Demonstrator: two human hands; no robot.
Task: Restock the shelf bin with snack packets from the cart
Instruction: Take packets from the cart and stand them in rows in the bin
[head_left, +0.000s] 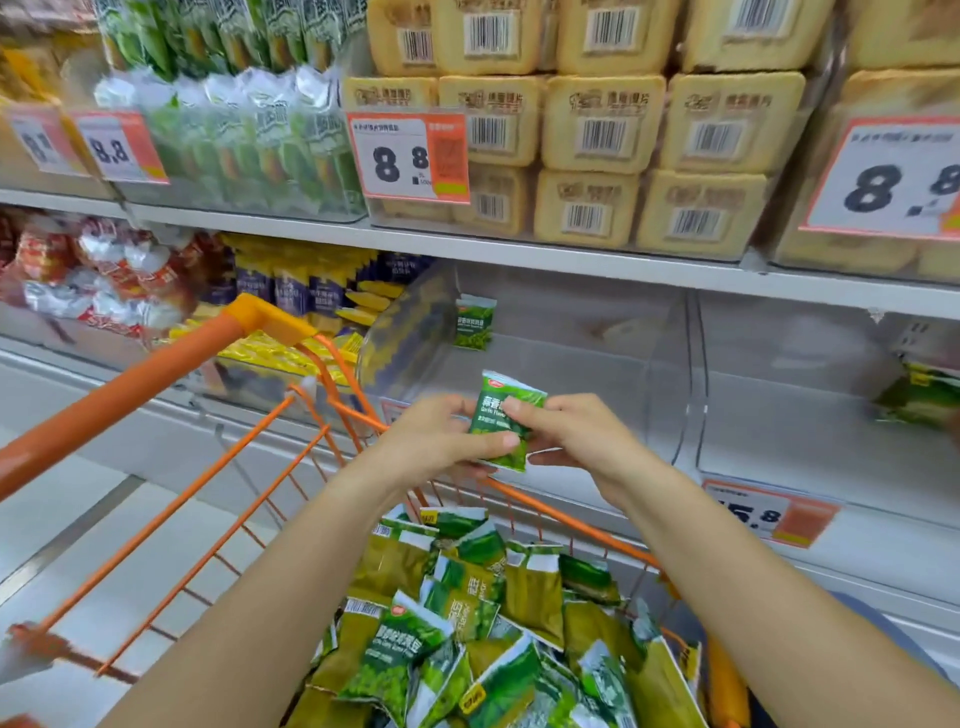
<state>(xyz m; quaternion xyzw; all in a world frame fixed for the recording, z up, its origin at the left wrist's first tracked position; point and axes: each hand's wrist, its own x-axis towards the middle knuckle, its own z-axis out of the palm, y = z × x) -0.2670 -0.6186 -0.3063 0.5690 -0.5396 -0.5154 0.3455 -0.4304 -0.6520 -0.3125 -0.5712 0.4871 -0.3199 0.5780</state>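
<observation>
So the green snack packet (506, 423) is up in the air between both hands, just above the far rim of the orange cart (156, 364). Its long axis runs roughly upright, tilted a bit with the top leaning right and away toward the shelf. The left hand (441, 441) has it pinched along the lower left side, thumb across the front near the bottom edge. The right hand (571, 431) pinches the right edge, fingertips curled onto the front around the middle. Both hands have fingers closed on this same packet, neither noticeably closer to it than the other.

What matters for the next bit: the clear shelf bin (545, 353) sits straight ahead and slightly up from the packet, and looks nearly bare, only one matching green packet (474, 322) leaning against its back left corner. My guess is the packet just needs pushing forward over the bin's front lip, and the right hand looks a touch closer to the opening.

Below the forearms, the cart holds a big loose heap of packets (493, 623), so plenty left to go.
</observation>
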